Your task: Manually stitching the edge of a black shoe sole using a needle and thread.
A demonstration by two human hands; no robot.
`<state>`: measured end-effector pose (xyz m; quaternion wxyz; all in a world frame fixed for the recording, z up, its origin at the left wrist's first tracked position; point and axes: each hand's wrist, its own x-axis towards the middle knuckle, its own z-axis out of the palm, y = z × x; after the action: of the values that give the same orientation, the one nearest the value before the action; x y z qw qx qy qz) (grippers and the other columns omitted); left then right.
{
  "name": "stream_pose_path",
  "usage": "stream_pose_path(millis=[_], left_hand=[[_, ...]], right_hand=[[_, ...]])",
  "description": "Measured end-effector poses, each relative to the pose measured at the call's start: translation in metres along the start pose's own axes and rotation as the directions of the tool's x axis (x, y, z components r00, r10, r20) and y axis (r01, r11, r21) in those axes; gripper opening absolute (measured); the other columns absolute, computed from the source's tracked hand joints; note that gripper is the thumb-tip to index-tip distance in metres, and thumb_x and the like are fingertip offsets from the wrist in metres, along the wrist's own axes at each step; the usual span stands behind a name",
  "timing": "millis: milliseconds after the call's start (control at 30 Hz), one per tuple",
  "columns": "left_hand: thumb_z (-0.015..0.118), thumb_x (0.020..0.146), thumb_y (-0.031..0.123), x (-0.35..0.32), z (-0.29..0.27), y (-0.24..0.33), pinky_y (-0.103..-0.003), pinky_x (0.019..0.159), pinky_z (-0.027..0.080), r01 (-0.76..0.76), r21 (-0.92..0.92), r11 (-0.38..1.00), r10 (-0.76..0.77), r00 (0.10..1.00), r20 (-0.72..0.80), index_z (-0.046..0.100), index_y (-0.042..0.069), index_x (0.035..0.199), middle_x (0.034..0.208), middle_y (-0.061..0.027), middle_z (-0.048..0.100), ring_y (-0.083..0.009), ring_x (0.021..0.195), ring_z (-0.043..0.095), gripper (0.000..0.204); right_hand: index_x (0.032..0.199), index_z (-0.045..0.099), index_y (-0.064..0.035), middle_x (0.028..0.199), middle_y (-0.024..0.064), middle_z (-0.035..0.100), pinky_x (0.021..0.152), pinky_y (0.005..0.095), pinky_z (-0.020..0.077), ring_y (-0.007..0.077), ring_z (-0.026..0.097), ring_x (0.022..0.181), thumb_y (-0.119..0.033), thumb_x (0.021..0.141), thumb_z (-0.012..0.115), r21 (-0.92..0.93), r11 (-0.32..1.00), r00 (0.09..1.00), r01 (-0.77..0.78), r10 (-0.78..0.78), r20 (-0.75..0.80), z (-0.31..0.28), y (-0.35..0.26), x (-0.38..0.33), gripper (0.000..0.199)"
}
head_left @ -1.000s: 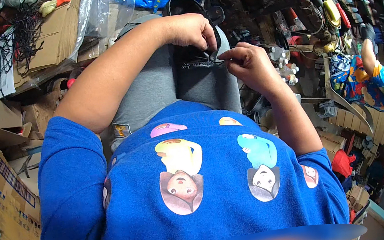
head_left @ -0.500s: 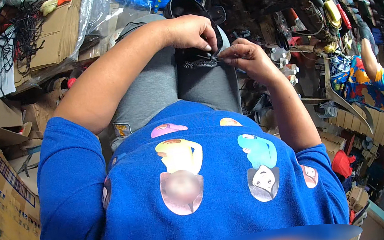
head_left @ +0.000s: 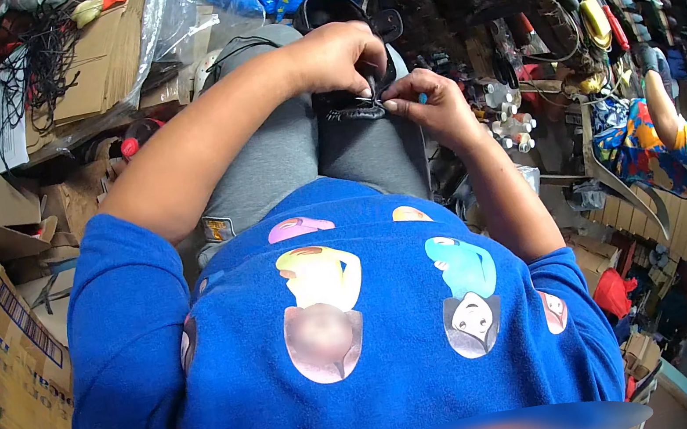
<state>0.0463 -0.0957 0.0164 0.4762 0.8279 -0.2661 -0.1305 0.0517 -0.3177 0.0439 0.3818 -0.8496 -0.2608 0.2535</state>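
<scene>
— So where's the black strap piece [head_left: 356,109]?
— On the lap, its long axis running left to right between both hands.
— And each grip?
— Left hand [head_left: 335,58] pinches its upper edge; right hand [head_left: 423,105] pinches the right end, fingertips nearly meeting.

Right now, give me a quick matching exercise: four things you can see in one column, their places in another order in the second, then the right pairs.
Things:
1. left hand
2. right hand
3. cardboard box
4. white bottles

Places:
A. at the far left edge, beside the blue sleeve
B. just right of the right hand
C. on the small black piece over the grey-clad lap, from the left side
D. pinching the same black piece from the right side

Pairs: 1-C, 2-D, 3-A, 4-B
</scene>
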Motion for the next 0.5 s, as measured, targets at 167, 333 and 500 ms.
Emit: stream_pose_path(millis=[167,333,500], left_hand=[[0.049,0.071,-0.008,-0.041,-0.010,0.007,-0.036,0.087,0.043,-0.050,0.163,0.985,0.110,0.917,-0.384,0.061,0.006,0.099,0.106,-0.0133,0.048,-0.0289,0.096,0.053,0.033],[0.053,0.076,-0.008,-0.074,0.004,0.028,-0.033,0.074,0.048,0.075,0.161,0.984,0.002,0.902,-0.433,0.066,0.010,0.103,0.095,-0.0114,0.055,-0.0258,0.079,0.059,0.035],[0.059,0.075,-0.002,-0.090,0.012,0.036,-0.036,0.070,0.049,0.088,0.384,0.919,0.066,0.927,-0.370,0.066,0.007,0.096,0.085,-0.0111,0.059,-0.0292,0.079,0.061,0.023]], right_hand=[[0.097,0.071,-0.0112,0.076,0.0053,0.053,0.067,0.0286,0.0455,0.0170,0.057,0.072,-0.003,0.076,0.069,-0.068,0.991,0.993,0.111,-0.113,-0.030,-0.004,-0.007,-0.018,0.022],[0.104,0.069,-0.0150,0.077,0.0068,0.053,0.074,0.0348,0.0421,0.0241,0.055,0.076,-0.003,0.076,0.064,-0.346,0.925,0.976,0.159,-0.199,-0.083,0.009,-0.014,-0.036,0.031],[0.109,0.067,-0.0182,0.077,0.0043,0.052,0.082,0.0392,0.0364,0.0224,0.053,0.078,-0.007,0.077,0.063,-0.466,0.859,0.957,0.210,-0.278,-0.083,0.013,-0.009,-0.040,0.034]])
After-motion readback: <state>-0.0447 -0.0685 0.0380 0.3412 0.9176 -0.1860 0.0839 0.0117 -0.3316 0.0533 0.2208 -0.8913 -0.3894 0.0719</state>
